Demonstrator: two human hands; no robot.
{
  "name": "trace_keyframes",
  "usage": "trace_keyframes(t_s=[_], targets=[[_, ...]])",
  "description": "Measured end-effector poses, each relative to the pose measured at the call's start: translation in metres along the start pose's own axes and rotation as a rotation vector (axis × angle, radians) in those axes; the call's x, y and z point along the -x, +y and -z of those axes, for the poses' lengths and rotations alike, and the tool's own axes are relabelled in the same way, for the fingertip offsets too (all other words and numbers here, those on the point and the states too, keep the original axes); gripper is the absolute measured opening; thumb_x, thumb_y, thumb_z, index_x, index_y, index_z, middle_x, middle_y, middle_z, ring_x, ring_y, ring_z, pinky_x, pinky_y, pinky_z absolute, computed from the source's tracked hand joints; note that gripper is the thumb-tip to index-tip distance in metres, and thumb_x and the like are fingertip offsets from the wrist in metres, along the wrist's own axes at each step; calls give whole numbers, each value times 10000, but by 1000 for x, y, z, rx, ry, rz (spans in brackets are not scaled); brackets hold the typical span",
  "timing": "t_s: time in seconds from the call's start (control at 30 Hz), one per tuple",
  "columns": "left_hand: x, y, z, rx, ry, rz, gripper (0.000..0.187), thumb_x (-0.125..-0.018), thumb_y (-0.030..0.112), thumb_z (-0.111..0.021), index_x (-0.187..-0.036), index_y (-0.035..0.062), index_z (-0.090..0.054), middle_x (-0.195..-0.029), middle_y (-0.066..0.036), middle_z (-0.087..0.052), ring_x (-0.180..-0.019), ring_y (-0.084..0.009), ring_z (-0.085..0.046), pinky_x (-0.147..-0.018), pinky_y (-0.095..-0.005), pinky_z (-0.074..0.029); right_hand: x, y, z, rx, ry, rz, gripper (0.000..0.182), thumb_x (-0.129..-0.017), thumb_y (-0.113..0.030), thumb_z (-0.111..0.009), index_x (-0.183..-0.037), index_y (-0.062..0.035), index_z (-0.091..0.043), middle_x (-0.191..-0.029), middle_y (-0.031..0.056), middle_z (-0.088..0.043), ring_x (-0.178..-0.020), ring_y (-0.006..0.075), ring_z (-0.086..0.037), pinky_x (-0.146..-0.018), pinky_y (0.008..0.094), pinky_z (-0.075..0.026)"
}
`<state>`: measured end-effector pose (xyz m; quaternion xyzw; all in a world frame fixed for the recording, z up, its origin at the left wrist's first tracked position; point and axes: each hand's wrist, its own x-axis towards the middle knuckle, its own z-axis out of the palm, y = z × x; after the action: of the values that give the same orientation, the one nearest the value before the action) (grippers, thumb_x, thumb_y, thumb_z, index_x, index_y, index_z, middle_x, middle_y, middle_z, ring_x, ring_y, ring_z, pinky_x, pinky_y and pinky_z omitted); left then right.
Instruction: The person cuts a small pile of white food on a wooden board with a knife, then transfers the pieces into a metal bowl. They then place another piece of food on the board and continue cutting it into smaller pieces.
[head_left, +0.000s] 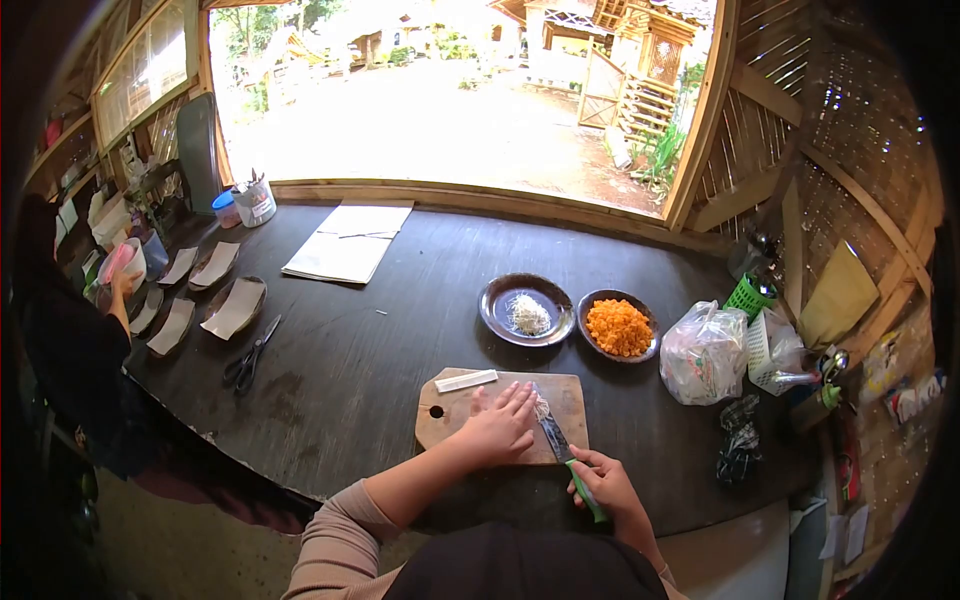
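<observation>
My right hand (603,483) is wrapped round the green handle of a knife (553,436), its blade lying over the right part of the wooden cutting board (570,400). My left hand (500,425) rests on the board with fingers stretched out, its fingertips near the blade. Shredded pale bits (542,407) lie beside the blade. A pale rectangular strip (466,381) sits at the board's upper left. Beyond the board, a brown plate (497,327) holds a small heap of white shreds (529,314), and a bowl beside it holds chopped orange pieces (619,328).
Plastic bag (704,354), white basket (767,352) and green basket (750,297) stand right. Black scissors (250,358), paper-lined dishes (235,307) and paper sheets (347,243) lie left and back. Another person (75,330) stands at far left, holding a container. A wide window opening is ahead.
</observation>
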<state>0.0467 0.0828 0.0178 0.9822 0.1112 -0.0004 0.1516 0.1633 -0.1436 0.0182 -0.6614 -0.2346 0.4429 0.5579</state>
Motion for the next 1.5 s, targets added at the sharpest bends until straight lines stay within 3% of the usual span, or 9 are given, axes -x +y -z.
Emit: trace_keyframes(t_s=[0.73, 0.93, 1.03, 1.1, 1.13, 1.2, 1.27, 1.33, 1.5], targets=[[-1, -7, -4, -40, 23, 32, 647, -955, 411, -405, -1488, 50, -341, -1602, -170, -232, -1494, -323, -189, -1062, -727, -83, 2, -1, 1, -23, 1, 12, 373, -999, -139, -566, -1359, -43, -552, -705, 78, -628, -521, 104, -558, -498, 242, -480], [-1, -7, 1, 12, 59, 10, 628, -954, 357, -416, -1481, 23, -343, -1582, -178, -279, -1485, -308, -223, -1108, -674, -99, 3, -3, 0, -30, 1, 19, 374, -998, -138, -566, -1357, -34, -551, -707, 82, -631, -527, 104, -560, -497, 241, -478], [-6, -11, 3, 395, 121, -4, 635, -947, 280, -414, -1507, 7, -290, -1571, -202, -289, -1482, -289, -236, -1168, -560, -123, 2, -3, 1, -22, 6, 30, 371, -998, -140, -565, -1351, -28, -553, -706, 82, -630, -523, 105, -558, -491, 243, -473], [-13, -19, -3, 886, 241, -21, 662, -924, 193, -418, -1527, -6, -233, -1568, -233, -276, -1472, -301, -262, -1182, -422, -199, 1, -6, 4, -17, 13, 45, 368, -999, -141, -562, -1348, -23, -555, -704, 82, -629, -518, 105, -556, -487, 244, -470], [-17, -22, -6, 885, 242, -22, 662, -924, 193, -418, -1527, -6, -233, -1568, -233, -276, -1472, -301, -262, -1182, -422, -199, 0, -11, 5, -21, 6, 46, 365, -1000, -142, -558, -1345, -21, -556, -702, 82, -628, -512, 107, -554, -483, 245, -467], [-20, -19, 3, 1558, 229, 21, 692, -908, 155, -414, -1544, 6, -185, -1568, -231, -278, -1458, -282, -297, -1173, -364, -240, -3, -23, 6, -27, -2, 49, 363, -1002, -144, -554, -1342, -18, -557, -699, 82, -626, -506, 108, -552, -478, 246, -465], [-16, -17, 13, 1719, 192, 161, 686, -911, 201, -418, -1542, 29, -212, -1573, -176, -299, -1435, -275, -337, -1154, -384, -284, -8, -37, 7, 32, 26, 83, 364, -1003, -147, -547, -1343, -17, -554, -697, 86, -625, -495, 110, -552, -479, 247, -467], [-18, -33, 10, 2226, 82, 158, 682, -916, 293, -420, -1532, 54, -254, -1570, -144, -318, -1420, -269, -360, -1131, -378, -322, -21, -48, 9, 49, 30, 108, 369, -1000, -153, -551, -1344, -20, -552, -698, 89, -628, -499, 110, -561, -477, 251, -470], [-23, -48, 4, 2392, 128, 192, 717, -914, 400, -420, -1519, 44, -274, -1564, -149, -324, -1431, -275, -343, -1150, -417, -290, -75, -77, 18, 130, 1, 191, 376, -992, -154, -560, -1340, -14, -546, -710, 94, -644, -496, 114, -573, -466, 264, -484]])
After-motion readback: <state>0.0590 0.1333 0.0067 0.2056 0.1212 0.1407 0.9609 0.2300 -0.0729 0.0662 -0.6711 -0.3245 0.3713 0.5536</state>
